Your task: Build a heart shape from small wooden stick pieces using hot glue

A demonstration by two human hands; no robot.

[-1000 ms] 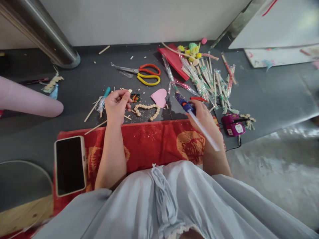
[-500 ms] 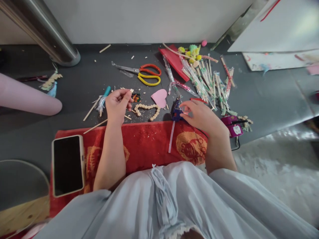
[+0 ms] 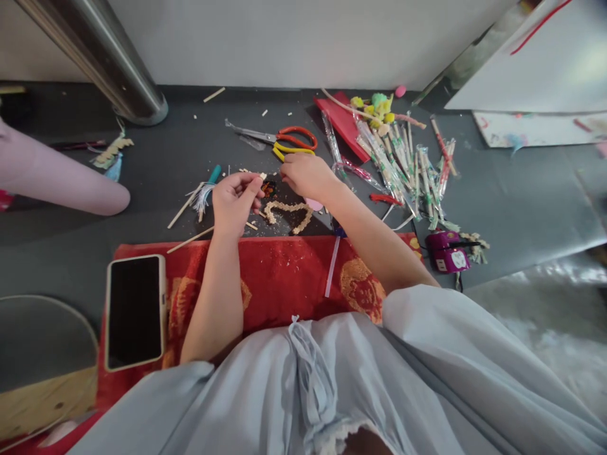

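Left of the strip point(image 3: 290, 207), the left hand point(image 3: 237, 199) pinched a pale piece point(image 3: 262, 177); beyond the strip, the right hand point(image 3: 310, 177) pointed down, its grip impossible to tell. The glue gun point(image 3: 338, 230), mostly hidden, lay right of the strip. Piece-gathering appeared in hand; the next move would call for a precise pinch.

Soft, muted light leaves pale glare on the floor point(image 3: 545, 316); edges look stretched.

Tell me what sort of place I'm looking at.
Likely an improvised craft spot: scissors, plastic-wrapped sticks and a curved row of small pale pieces lie on a dark surface. Whether it's a home or workshop, I can't tell.
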